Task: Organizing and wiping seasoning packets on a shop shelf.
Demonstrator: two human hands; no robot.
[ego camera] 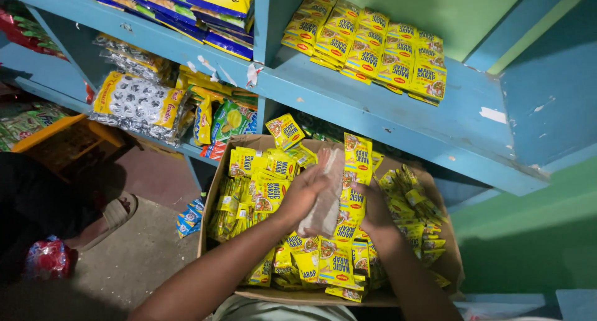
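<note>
Strip held: a long strip of yellow sachets (354,190) is kept stretched between the two hands, its upper end rising past the fingertips toward the shelf edge and its lower end trailing back toward the wrists. It appears to be held taut this way so that the joined sachets stay flat and in line.
Clear wrapper: a pale, see-through wrapper (323,203) is pressed between the palms, just beside the strip; whether it encloses more sachets cannot be told.
Left hand (305,190): it is closed with the fingers curled over the wrapper's near edge, palm turned inward, forearm raised at a slant from the lower frame.
Right hand (373,209): it is closed on the strip's far side, the thumb hidden behind the sachets; the forearm is angled up from below.
Cardboard box (214,190): it lies directly under both hands, open-topped, so loose sachet strips are contained beneath the grip.
Shelf stack (367,44): neat rows of the same yellow sachets are laid on the blue shelf (385,119) above and beyond the fingertips.
Foot in sandal (115,215): another person's, well off to the left hand's outer side, on the floor.
</note>
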